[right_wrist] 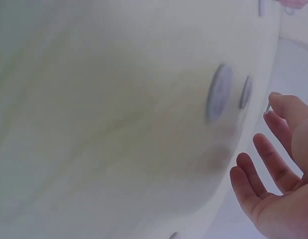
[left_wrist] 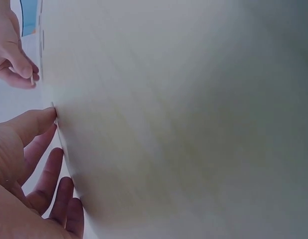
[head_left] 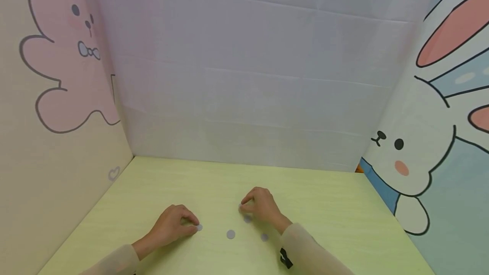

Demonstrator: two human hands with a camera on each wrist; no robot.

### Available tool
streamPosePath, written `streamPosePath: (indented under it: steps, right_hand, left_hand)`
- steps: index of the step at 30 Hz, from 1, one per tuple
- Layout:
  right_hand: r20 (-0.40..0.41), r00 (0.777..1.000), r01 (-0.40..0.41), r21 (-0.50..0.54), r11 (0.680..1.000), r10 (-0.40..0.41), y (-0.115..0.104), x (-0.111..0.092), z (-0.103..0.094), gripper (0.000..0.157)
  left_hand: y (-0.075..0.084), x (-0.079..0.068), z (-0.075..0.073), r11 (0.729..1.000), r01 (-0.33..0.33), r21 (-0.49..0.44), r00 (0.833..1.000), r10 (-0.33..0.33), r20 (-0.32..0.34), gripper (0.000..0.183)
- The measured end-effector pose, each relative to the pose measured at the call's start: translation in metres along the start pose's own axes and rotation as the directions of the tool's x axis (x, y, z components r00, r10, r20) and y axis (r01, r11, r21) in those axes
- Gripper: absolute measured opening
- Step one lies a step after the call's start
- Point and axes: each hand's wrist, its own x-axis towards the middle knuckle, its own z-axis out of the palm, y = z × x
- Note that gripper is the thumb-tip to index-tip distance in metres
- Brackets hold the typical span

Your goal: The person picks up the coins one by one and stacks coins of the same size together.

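Thumb and forefinger of my left hand (head_left: pixel 173 226) pinch the edge of a small grey disc (head_left: pixel 200 227), low at the tabletop. In the left wrist view that disc (left_wrist: pixel 53 105) shows as a thin rim at the fingertips, the other fingers close to the table. Farther back, my right hand (head_left: pixel 263 205) pinches another thin grey disc (right_wrist: pixel 268 106) between thumb and forefinger, its remaining fingers spread and bent. Flat on the table lie three more grey discs: one between the hands (head_left: pixel 231 234), one just below the right hand (head_left: pixel 247 219), and one near the right sleeve (head_left: pixel 264 237).
The pale yellow table (head_left: pixel 183 181) is enclosed by a plain white back sheet (head_left: pixel 244 96). A left panel with a pink cartoon animal (head_left: pixel 72 75) and a right panel with a white rabbit (head_left: pixel 412 173) flank it. A black tag (head_left: pixel 285 258) is at the right sleeve.
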Motion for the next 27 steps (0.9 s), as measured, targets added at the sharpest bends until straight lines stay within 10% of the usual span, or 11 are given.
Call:
streamPosePath:
  steps: [27]
  right_hand:
    - [0.028,0.997,0.073,0.101,0.992,-0.076,-0.051,-0.006,0.028,0.007]
  left_hand:
    - [0.000,0.000,-0.002,0.999,0.011,-0.035,1.000,-0.011,0.017,0.013]
